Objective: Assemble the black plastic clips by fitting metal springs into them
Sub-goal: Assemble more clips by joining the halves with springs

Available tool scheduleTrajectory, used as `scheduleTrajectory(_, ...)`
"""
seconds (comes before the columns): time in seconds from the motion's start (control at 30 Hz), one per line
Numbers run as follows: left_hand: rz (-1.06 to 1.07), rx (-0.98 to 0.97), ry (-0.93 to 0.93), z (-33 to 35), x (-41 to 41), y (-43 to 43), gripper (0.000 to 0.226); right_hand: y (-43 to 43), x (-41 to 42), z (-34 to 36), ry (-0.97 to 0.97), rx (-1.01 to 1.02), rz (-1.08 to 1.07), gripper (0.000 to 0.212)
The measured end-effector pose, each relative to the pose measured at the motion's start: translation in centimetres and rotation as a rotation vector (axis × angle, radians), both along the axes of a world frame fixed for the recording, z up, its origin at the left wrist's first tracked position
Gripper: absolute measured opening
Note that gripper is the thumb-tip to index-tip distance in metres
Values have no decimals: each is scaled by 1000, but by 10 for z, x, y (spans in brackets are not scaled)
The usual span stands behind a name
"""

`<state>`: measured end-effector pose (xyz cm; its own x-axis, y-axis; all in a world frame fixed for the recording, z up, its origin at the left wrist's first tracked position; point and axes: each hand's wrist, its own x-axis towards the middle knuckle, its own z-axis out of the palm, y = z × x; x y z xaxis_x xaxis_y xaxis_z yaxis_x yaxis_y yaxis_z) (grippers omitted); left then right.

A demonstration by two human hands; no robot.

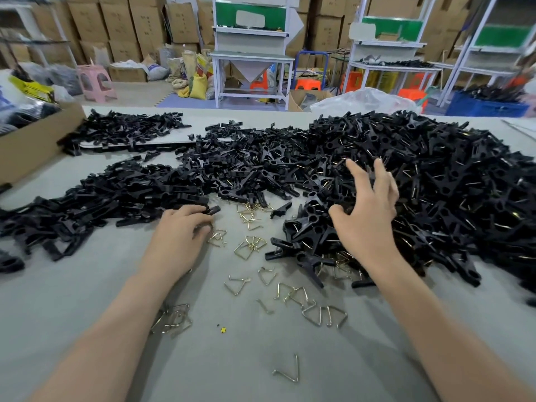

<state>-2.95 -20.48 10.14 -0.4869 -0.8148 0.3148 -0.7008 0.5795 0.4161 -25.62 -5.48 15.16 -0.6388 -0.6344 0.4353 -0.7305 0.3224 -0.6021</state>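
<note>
Grey counter (87, 300) fills the near field. Heaped black plastic clips (435, 175) cover its far half, highest at right. Over the heap's near edge hovers the right hand (368, 210), grip apart, fingers spread. At left, the left hand (179, 230), grip curled, apparently pinches one black clip piece (212, 210). Loose metal springs (251, 246) lie scattered between the forearms.

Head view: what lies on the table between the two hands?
Loose metal springs scattered on the grey table, plus one stray black clip piece, seen in head view.
</note>
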Motion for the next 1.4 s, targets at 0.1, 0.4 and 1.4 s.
scheduleTrajectory(0.1,20,-22,100,4,3,1,14,-1,7,-3,21,-29,49,64)
scheduleTrajectory(0.4,-175,73,389,27,-10,30,30,-1,42,-14,132,-195,433,37)
scheduleTrajectory(1.4,-271,1000,1152,37,-32,74,16,0,46,-17,-639,-363,517,19)
